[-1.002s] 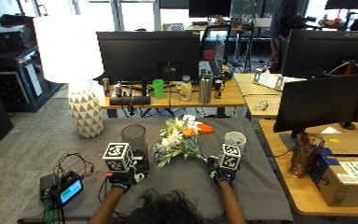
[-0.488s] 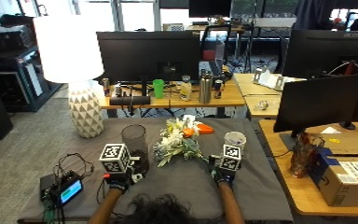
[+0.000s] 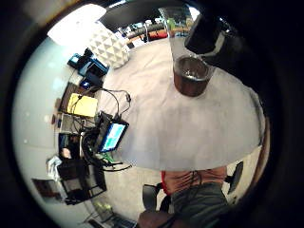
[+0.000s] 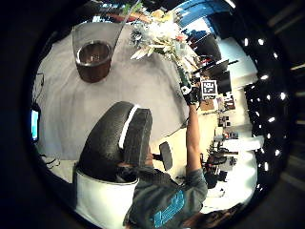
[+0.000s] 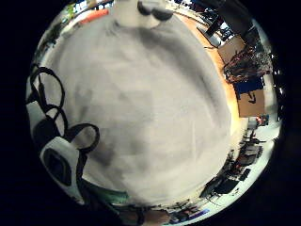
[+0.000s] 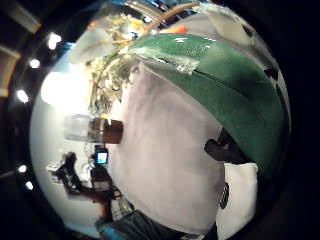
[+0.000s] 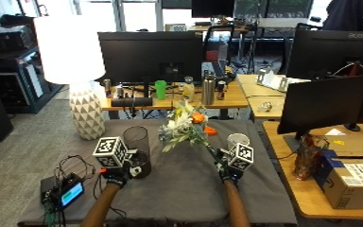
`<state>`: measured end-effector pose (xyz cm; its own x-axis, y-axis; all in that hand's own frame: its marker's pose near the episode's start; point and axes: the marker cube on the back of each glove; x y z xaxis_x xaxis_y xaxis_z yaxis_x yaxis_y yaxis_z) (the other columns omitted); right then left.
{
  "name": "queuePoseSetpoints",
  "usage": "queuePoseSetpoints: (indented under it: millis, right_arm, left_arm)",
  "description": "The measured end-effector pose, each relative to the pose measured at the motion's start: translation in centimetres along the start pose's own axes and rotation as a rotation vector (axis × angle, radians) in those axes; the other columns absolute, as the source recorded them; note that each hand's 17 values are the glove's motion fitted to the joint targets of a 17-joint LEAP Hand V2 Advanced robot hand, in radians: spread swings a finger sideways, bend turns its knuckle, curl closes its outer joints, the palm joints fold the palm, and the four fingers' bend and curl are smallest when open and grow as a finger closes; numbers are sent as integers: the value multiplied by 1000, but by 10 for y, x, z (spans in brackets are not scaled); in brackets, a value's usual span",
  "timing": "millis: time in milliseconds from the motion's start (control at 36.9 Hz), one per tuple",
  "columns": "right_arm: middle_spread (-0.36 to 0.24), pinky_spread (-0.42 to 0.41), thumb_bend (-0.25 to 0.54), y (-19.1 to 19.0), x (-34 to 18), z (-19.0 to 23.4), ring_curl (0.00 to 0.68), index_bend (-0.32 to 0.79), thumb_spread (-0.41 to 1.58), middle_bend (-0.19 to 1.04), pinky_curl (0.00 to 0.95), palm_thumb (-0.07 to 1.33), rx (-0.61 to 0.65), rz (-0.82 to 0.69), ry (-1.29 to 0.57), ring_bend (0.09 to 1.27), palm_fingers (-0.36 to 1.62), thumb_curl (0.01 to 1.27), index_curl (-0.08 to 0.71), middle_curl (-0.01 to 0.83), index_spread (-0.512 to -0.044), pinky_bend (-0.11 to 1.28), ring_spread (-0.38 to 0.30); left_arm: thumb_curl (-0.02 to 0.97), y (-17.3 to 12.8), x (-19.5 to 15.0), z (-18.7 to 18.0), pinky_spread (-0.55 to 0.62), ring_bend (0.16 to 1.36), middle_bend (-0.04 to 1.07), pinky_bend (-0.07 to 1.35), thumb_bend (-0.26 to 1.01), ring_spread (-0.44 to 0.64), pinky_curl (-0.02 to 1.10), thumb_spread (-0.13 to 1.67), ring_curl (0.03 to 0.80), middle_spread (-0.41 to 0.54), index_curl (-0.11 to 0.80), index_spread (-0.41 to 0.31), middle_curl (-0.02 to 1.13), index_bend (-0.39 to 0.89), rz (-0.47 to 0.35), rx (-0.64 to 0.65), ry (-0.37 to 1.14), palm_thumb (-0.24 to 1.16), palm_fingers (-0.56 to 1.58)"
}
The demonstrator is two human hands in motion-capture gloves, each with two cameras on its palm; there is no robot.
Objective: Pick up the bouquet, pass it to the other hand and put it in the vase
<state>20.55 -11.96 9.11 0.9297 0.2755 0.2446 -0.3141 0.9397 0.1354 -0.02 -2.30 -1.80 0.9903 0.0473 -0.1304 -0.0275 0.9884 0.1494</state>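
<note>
The bouquet (image 7: 181,126) of white, yellow and orange flowers is tilted up off the grey cloth, heads toward the far side, and my right hand (image 7: 227,172) grips its green stem end. From the left thumb side palm view, that gloved hand (image 4: 190,94) is closed round the stem below the bouquet (image 4: 162,36). The vase (image 7: 136,142), a clear glass cylinder with a dark bottom, stands upright just beyond my left hand (image 7: 113,178). This hand rests on the cloth beside it and holds nothing. The vase (image 3: 190,76) holds no flowers.
A white mug (image 7: 237,139) stands just beyond my right hand. A small screen device (image 7: 68,191) with cables lies at the table's left front corner. A white lamp (image 7: 84,111) stands at the far left. The grey cloth (image 7: 181,194) lies bare between my hands.
The bouquet's flower end has risen off the cloth and swung slightly right with my right hand. My left hand has stayed beside the vase.
</note>
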Motion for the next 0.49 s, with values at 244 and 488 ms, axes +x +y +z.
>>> queuePoseSetpoints:
  millis: [244, 488]
  right_arm:
    - [-158, -296, -20, 24, -37, -87, 533, 193, 825, 746, 451, 1006, 230, -124, -395, 959, 1393, 598, 428, 595, -230, 711, -196]
    - [-160, -296, -20, 60, -91, -142, 536, 189, 822, 759, 456, 1006, 364, -299, -713, 973, 1379, 616, 465, 602, -231, 715, -197]
  left_arm:
    - [274, -13, 32, -53, 330, 627, 204, 350, -17, 104, 378, 1084, 321, 13, 227, -108, 389, 114, 85, 62, 185, 170, 463]
    - [280, -40, 85, -77, 290, 605, 203, 319, -12, 85, 374, 1087, 316, -8, 248, -118, 392, 130, 261, -35, 647, 206, 540]
